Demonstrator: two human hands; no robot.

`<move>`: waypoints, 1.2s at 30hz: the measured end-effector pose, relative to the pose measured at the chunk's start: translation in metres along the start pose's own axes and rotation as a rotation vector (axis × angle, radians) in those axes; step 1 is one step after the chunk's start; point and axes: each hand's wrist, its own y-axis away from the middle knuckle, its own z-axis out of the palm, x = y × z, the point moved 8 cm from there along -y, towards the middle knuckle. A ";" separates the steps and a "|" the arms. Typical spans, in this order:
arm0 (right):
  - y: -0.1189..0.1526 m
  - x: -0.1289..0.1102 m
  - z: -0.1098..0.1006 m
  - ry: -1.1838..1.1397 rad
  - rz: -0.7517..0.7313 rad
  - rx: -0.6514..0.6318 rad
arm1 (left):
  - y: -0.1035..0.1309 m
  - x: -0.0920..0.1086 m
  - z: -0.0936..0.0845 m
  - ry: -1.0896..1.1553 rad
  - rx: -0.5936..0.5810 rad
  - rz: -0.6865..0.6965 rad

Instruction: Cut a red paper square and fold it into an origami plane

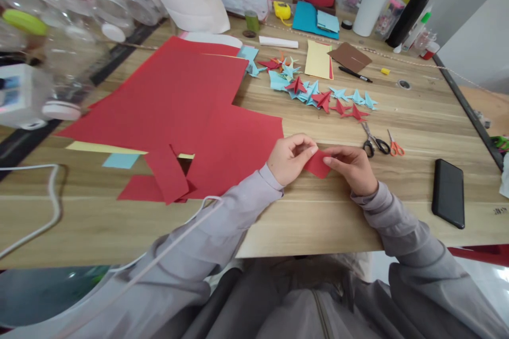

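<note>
A small red paper piece [318,164] is held between my two hands, above the wooden table near its front edge. My left hand [291,158] pinches its left upper corner between thumb and fingers. On the other side, the thumb and fingers of my right hand [353,167] grip its right edge. Large red sheets [178,100] lie to the left, one reaching close to my left hand. Beyond my hands rest folded red paper figures [323,100] and folded light blue paper figures [339,94].
Black-handled scissors [374,143] and small orange scissors [395,145] lie right of my right hand, with a black phone [448,192] farther right. Yellow paper [318,60], a brown piece [350,56] and a black pen [355,74] lie farther back. Clear bottles [71,63] crowd the left.
</note>
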 end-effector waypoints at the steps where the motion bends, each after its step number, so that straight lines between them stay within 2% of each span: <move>1: 0.000 0.003 0.000 -0.020 0.013 0.012 | 0.001 -0.001 0.002 0.005 -0.009 -0.001; 7: 0.003 0.019 0.001 -0.218 0.139 0.073 | 0.000 -0.009 0.002 0.013 0.002 -0.039; 11: 0.005 0.022 0.005 -0.297 0.206 0.084 | -0.001 -0.012 0.001 0.010 0.015 -0.053; 15: 0.006 0.024 0.006 -0.306 0.229 0.097 | 0.000 -0.011 0.002 0.007 0.013 -0.056; 20: 0.005 0.023 0.004 -0.250 0.170 0.079 | 0.001 -0.009 0.010 -0.015 -0.078 -0.072; 27: 0.006 0.022 0.006 -0.237 0.225 0.066 | 0.001 -0.003 0.009 -0.003 -0.107 -0.041; 31: 0.004 0.017 0.001 -0.216 0.197 0.101 | -0.001 -0.004 0.005 0.023 -0.073 -0.058; 36: -0.001 0.013 -0.014 -0.195 0.157 0.170 | -0.008 -0.009 -0.014 0.065 0.038 -0.087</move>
